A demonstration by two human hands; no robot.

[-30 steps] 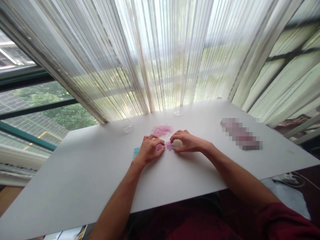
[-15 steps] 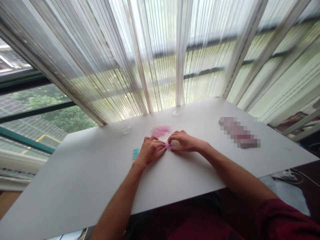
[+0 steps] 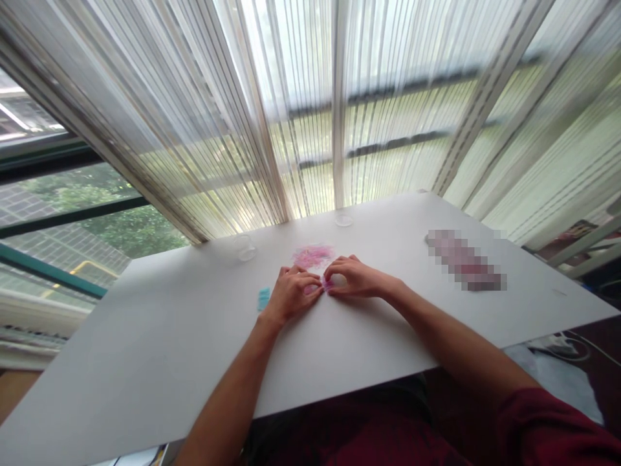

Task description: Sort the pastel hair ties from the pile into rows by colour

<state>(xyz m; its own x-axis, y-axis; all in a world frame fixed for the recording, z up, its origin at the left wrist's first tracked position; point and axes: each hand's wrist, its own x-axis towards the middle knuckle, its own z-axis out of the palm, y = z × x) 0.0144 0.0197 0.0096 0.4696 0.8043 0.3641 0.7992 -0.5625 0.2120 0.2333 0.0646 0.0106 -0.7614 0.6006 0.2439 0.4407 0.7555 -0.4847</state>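
Both hands meet over the white table, pinching a small pink-purple piece between them. My left hand has its thumb and fingers closed at the left side of the piece. From the right, my right hand grips the same piece with thumb and index finger curled into a ring. What the piece is made of is too small to tell. Just beyond the hands lies a loose pile of pink strands or bits. A turquoise piece rests to the left of my left hand.
Two clear round items stand near the back edge, one at the left and one in the middle. A blurred-out pinkish object lies on the right. Striped curtains hang behind the table.
The fingers of my right hand have shifted slightly at the pink-purple piece. My left hand has hardly moved. The view of the curtains has shifted a little.
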